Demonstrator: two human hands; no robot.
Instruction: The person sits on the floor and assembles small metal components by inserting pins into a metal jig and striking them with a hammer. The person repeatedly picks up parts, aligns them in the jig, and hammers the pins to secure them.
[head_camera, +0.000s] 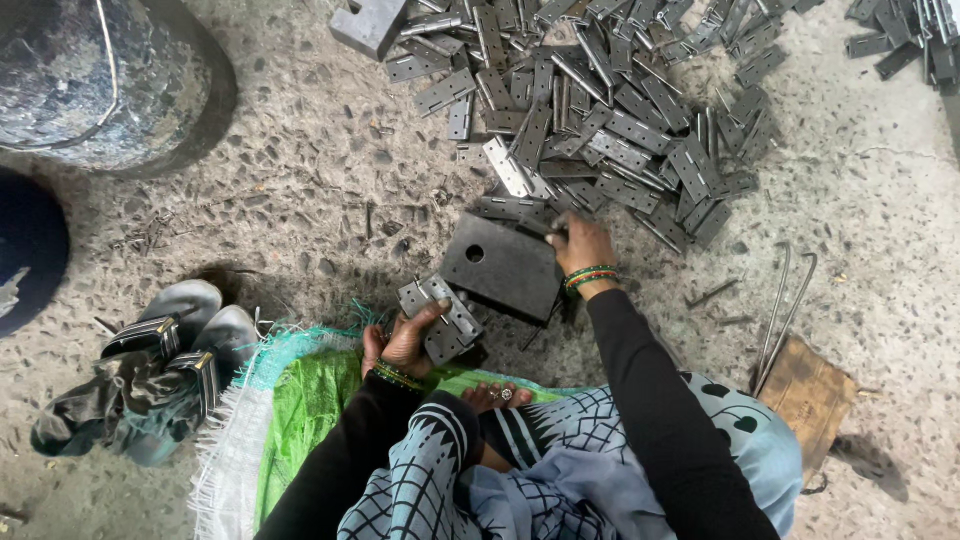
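Patterned blue-and-black cloth (560, 480) covers the lap nearest the lens, over a green woven mat (300, 420). Above it, the left hand (405, 340) grips a small stack of steel hinges (440, 315), thumb pressed across the top leaf. The right hand (580, 245) curls closed at the far edge of a dark steel block (500, 265) with one hole, beside the loose hinge pile (610, 110). Squaring the stack flat against the block would likely keep the leaves aligned.

Dim, flat light; soft shadows, slight blur
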